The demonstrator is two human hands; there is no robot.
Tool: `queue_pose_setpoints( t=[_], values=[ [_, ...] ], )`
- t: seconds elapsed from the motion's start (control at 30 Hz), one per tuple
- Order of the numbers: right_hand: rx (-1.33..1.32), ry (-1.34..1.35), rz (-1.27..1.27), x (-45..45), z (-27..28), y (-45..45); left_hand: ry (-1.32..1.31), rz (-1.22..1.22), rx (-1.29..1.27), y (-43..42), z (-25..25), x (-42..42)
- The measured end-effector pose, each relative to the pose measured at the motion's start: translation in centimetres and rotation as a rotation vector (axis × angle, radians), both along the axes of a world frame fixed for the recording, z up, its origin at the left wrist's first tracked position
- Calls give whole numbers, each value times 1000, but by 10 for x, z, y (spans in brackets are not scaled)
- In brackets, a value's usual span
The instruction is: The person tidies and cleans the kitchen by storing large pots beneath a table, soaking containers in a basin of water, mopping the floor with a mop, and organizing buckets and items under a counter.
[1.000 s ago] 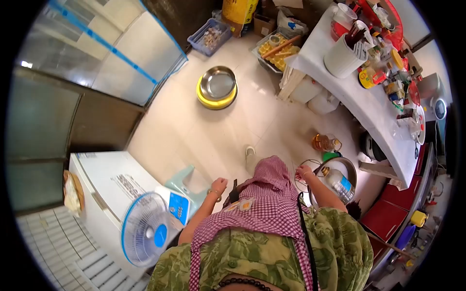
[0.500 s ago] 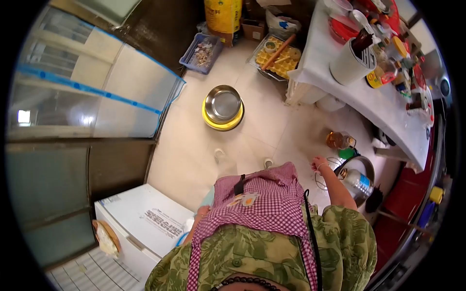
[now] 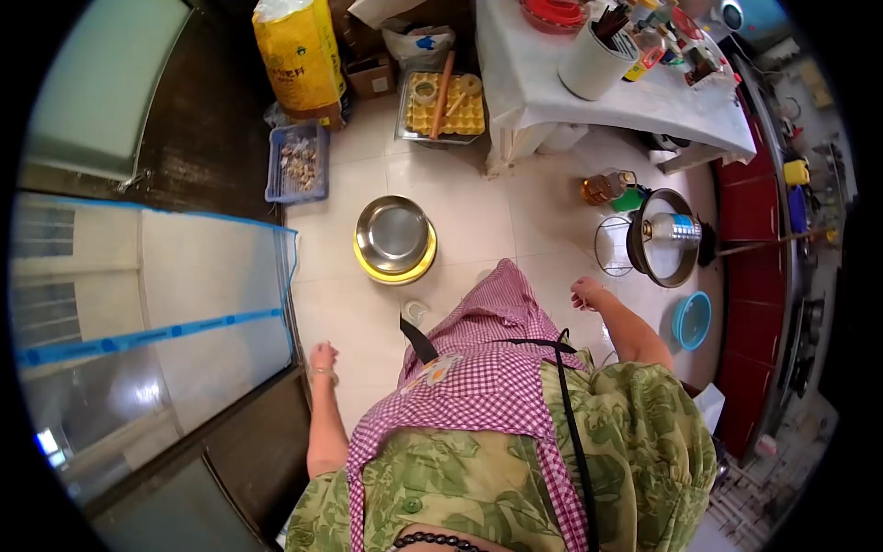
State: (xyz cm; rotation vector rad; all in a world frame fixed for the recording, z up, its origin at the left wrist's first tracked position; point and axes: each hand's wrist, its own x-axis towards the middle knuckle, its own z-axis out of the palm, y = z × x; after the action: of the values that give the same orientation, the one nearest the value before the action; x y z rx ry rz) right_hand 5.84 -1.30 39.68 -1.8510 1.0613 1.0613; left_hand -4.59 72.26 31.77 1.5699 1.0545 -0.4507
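Out at the left, my left hand (image 3: 323,356) hangs in front of the glass door, with nothing in it and its fingers loosely apart. My right hand (image 3: 585,294) is held out on the other side of the checked apron (image 3: 469,391), also empty, its fingers slightly bent and apart. It is nearest to a wire rack (image 3: 612,247) on the floor but apart from it. Ahead of me on the floor, a steel basin (image 3: 391,230) rests on a yellow basin (image 3: 405,274).
A large pan (image 3: 676,269) with a plastic bottle (image 3: 671,228), an oil bottle (image 3: 602,188) and a blue basin (image 3: 692,322) stand at the right. Ahead are a cloth-covered table (image 3: 524,92), yellow egg trays (image 3: 469,118), a blue crate (image 3: 322,175) and a yellow sack (image 3: 294,60).
My view has turned and shifted forward, and the white chest has left it. My left arm has swung out from beside the apron. The blue basin has come into view.
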Motion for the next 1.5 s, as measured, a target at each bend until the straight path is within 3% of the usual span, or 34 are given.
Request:
queue_pose_setpoints(
  t=[0.03,0.07,0.13,0.2,0.3,0.37,0.43,0.5,0.6,0.73,0.87,1.0,1.1,1.23,1.3,1.37,1.43,1.5],
  values=[
    [-2,2,27,4,4,13,-94,84,-270,43,-25,26],
    [-1,9,57,4,5,24,-109,15,93,18,30,59],
    [6,3,89,8,4,45,-193,82,49,27,53,92],
    [-5,-53,105,8,-7,59,-292,131,22,29,42,88],
    [-16,-111,55,31,-29,80,-170,-31,-38,36,34,55],
    [38,-111,36,51,-54,92,-9,112,-482,69,-8,0],
    [74,-125,39,51,-68,115,97,-71,-218,60,-45,-74],
    [109,-133,54,63,-59,134,260,-693,265,52,-25,-94],
    [102,-139,14,73,-49,149,294,-1013,405,49,-11,-89],
    [10,-183,-144,64,-51,144,242,-1151,437,85,-22,-33],
    [-128,-217,-372,46,-41,141,136,-1079,420,138,-36,84],
    [-158,-220,-510,-2,-29,187,-28,-451,76,184,-14,246],
    [-60,-134,-564,-40,-36,241,-143,-351,53,195,9,334],
    [25,-26,-628,-86,-37,307,-131,-460,87,186,18,364],
    [58,-19,-701,-108,-43,319,-33,-608,85,175,25,348],
    [67,-28,-766,-123,-51,321,56,-603,-50,175,11,317],
    [60,-36,-833,-140,-71,322,156,-717,52,158,37,288],
    [83,-68,-911,-151,-70,316,251,-647,-9,164,38,270]
  ],
)
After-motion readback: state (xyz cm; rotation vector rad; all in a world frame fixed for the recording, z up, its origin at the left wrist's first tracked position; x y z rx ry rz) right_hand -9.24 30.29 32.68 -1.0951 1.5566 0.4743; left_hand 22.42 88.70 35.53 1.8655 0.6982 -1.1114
